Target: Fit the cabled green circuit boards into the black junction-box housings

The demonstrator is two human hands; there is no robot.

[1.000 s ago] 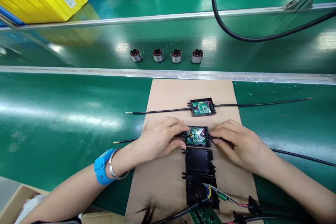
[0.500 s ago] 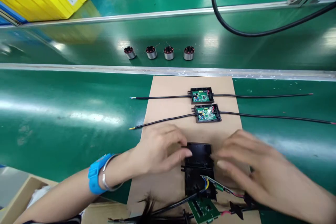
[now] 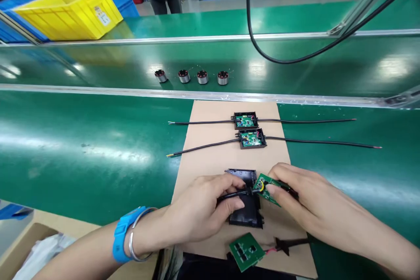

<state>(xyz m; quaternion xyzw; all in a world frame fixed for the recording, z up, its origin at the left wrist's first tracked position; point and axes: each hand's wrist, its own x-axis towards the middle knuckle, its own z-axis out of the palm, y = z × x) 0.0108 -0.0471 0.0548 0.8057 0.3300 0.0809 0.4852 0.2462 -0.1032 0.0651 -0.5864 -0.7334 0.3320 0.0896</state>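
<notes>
My left hand [image 3: 213, 203] pinches a black cable [image 3: 233, 194] close to where its coloured wires meet a green circuit board [image 3: 268, 189]. That board is gripped between the thumb and fingers of my right hand [image 3: 302, 192]. Both are held over two black plastic housings [image 3: 245, 212], which lie one behind the other on the cardboard; my hands partly cover them. Nearer to me lies another green circuit board [image 3: 246, 251], with red wire running to a black cable. Farther off, two housings with boards fitted inside, a front one [image 3: 252, 139] and a back one [image 3: 245, 120], have cables leaving both sides.
Several metal motor stators [image 3: 202, 77] stand in a row beyond the metal rail [image 3: 131, 92]. A yellow bin [image 3: 68, 15] sits at the back left beside blue bins. A thick black cable [image 3: 295, 60] hangs at the upper right. A cardboard box [image 3: 19, 245] is at the lower left.
Both hands have come together over the housings. A circuit board and its cable have been lifted from the cardboard and are now held. The camera view has tilted up.
</notes>
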